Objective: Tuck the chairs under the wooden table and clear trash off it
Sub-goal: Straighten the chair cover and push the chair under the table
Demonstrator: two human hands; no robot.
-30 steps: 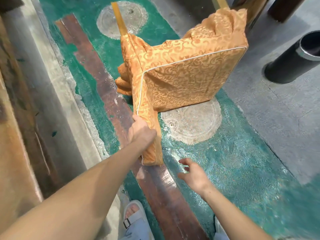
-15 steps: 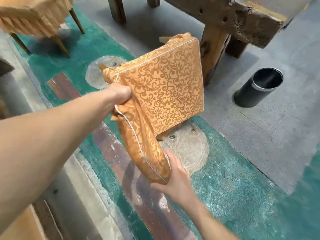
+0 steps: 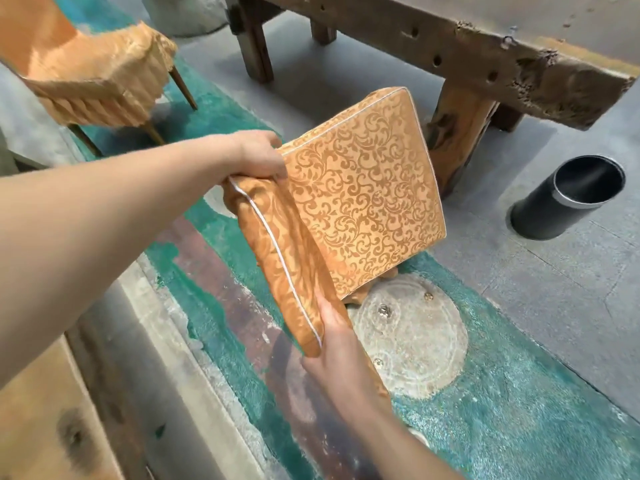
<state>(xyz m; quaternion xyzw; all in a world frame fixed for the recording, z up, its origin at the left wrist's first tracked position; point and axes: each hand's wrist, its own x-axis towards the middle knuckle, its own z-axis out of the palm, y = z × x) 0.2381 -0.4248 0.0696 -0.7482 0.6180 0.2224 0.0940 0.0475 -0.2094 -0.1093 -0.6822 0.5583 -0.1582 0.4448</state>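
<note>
A chair in an orange, scroll-patterned cover (image 3: pixel 363 202) is tipped over, its padded seat facing me, just in front of the rough wooden table (image 3: pixel 485 53). My left hand (image 3: pixel 258 157) grips the upper corner of its piped backrest. At the lower end of that backrest, my right hand (image 3: pixel 337 355) holds the fabric edge, thumb on top. A second chair with a pleated orange cover (image 3: pixel 100 74) stands at the far left, apart from the table. The legs of the held chair are hidden behind its seat.
A black cylindrical bin (image 3: pixel 568 199) stands on the grey floor at the right, beside the table leg (image 3: pixel 460 133). A round metal floor plate (image 3: pixel 412 337) lies in the green strip under the chair. A wooden edge (image 3: pixel 45 410) runs along the lower left.
The chair has come up off the floor and turned its seat towards me. My right hand, free a second ago, now holds the backrest's lower end. My view has risen towards the table.
</note>
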